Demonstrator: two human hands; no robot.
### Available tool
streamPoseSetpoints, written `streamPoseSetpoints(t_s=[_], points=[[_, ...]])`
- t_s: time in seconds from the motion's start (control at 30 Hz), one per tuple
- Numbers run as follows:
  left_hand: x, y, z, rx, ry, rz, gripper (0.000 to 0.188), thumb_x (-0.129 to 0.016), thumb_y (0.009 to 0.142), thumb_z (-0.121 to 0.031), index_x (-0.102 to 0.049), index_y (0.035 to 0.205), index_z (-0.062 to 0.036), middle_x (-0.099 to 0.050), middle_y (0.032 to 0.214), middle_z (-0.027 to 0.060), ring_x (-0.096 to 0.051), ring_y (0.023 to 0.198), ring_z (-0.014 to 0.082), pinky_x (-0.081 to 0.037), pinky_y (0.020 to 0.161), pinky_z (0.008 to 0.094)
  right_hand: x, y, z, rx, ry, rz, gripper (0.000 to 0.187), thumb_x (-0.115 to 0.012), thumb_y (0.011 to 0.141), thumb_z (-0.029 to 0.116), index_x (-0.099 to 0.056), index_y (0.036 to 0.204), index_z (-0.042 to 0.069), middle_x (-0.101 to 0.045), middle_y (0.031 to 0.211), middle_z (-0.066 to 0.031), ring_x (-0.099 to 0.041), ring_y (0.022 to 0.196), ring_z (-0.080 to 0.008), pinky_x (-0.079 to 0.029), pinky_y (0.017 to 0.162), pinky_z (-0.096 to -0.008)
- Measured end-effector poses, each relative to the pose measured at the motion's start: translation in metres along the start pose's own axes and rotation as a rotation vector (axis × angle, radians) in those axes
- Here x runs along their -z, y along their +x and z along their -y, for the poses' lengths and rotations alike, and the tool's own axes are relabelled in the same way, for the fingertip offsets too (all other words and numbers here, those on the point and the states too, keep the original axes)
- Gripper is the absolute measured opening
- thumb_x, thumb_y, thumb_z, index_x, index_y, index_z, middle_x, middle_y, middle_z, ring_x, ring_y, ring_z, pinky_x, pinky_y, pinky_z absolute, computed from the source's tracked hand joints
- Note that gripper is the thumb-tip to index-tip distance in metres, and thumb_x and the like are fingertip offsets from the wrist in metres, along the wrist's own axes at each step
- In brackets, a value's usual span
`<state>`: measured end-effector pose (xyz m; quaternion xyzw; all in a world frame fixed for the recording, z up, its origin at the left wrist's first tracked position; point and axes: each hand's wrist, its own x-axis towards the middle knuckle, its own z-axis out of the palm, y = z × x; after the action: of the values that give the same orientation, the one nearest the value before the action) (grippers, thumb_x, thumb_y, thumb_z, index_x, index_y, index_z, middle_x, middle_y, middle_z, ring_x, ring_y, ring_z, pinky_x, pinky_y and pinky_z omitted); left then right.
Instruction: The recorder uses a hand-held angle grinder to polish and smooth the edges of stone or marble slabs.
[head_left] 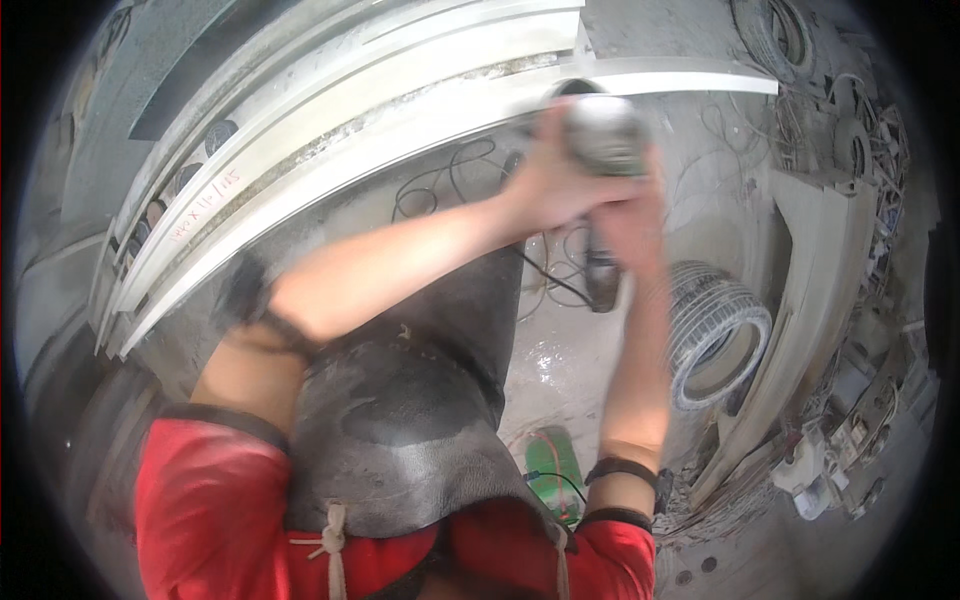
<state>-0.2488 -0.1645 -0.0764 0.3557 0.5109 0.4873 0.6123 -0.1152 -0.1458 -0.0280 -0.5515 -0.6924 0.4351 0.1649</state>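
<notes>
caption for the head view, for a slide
Left hand and right hand grip a power tool near pale slabs, a tire at right.

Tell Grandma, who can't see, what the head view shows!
The left hand and right hand hold a blurred power tool near long white strips. A red shirt and dark apron show below; tyres are at right.

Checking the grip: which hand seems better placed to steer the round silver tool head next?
Probably the left hand: it lies beside the silver head, while the right hand grips lower, by the dark cylindrical handle.
</notes>
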Motion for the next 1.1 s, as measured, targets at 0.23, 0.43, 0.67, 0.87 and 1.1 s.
streamPoseSetpoints(t_s=[0.23, 0.43, 0.67, 0.87, 1.1], points=[[-0.05, 0.033, -0.051, 0.252, 0.083, 0.121, 0.122, -0.087, 0.066, -0.041, -0.014, 0.15, 0.0069, -0.053, 0.131, 0.0304, -0.069, 0.092, 0.0314, -0.06, 0.057, 0.0333, 0.063, 0.011, -0.057, -0.105, 0.092, -0.08, 0.052, -0.074, 0.079, 0.004, -0.049, 0.125, 0.001, -0.067, 0.107, -0.0125, -0.067, 0.099, -0.0232, -0.054, 0.086, -0.0392], [0.138, -0.157, -0.019, 0.391, 0.047, -0.191, 0.073, -0.078, 0.086, -0.026, -0.037, 0.141, -0.0004, -0.063, 0.117, 0.0149, -0.07, 0.093, 0.0209, -0.058, 0.055, 0.0252, -0.14, -0.051, 0.076, 0.08, 0.095, 0.132, 0.08, -0.075, 0.074, 0.029, -0.042, 0.146, 0.018, -0.071, 0.102, -0.0225, -0.07, 0.09, -0.0432, -0.056, 0.081, -0.0498], [0.152, -0.19, -0.015, 0.537, -0.035, -0.308, 0.049, -0.072, 0.09, -0.027, -0.055, 0.126, 0.0004, -0.068, 0.105, 0.011, -0.067, 0.068, 0.0126, -0.045, 0.037, 0.0196, -0.15, -0.058, 0.104, -0.059, -0.053, 0.408, 0.079, -0.071, 0.074, 0.026, -0.039, 0.147, 0.02, -0.072, 0.093, -0.0207, -0.071, 0.085, -0.0413, -0.056, 0.079, -0.049], [-0.009, -0.002, -0.028, 0.172, 0.084, 0.057, 0.111, -0.089, 0.07, -0.029, -0.018, 0.149, 0.0028, -0.061, 0.119, 0.0219, -0.068, 0.09, 0.0219, -0.057, 0.058, 0.0284, 0.023, -0.004, -0.025, 0.097, -0.247, 0.066, 0.03, -0.068, 0.082, 0.009, -0.067, 0.109, -0.003, -0.066, 0.119, -0.0186, -0.06, 0.114, -0.0248, -0.049, 0.096, -0.0395], [0.03, -0.041, -0.038, 0.208, -0.066, 0.065, 0.131, -0.091, 0.07, -0.033, 0.005, 0.151, 0.0068, -0.05, 0.138, 0.0276, -0.067, 0.104, 0.0286, -0.06, 0.068, 0.0335, -0.025, -0.019, 0.0, -0.036, -0.002, -0.044, 0.076, -0.077, 0.078, 0.011, -0.038, 0.141, -0.003, -0.066, 0.121, -0.0173, -0.064, 0.112, -0.026, -0.05, 0.097, -0.037]])
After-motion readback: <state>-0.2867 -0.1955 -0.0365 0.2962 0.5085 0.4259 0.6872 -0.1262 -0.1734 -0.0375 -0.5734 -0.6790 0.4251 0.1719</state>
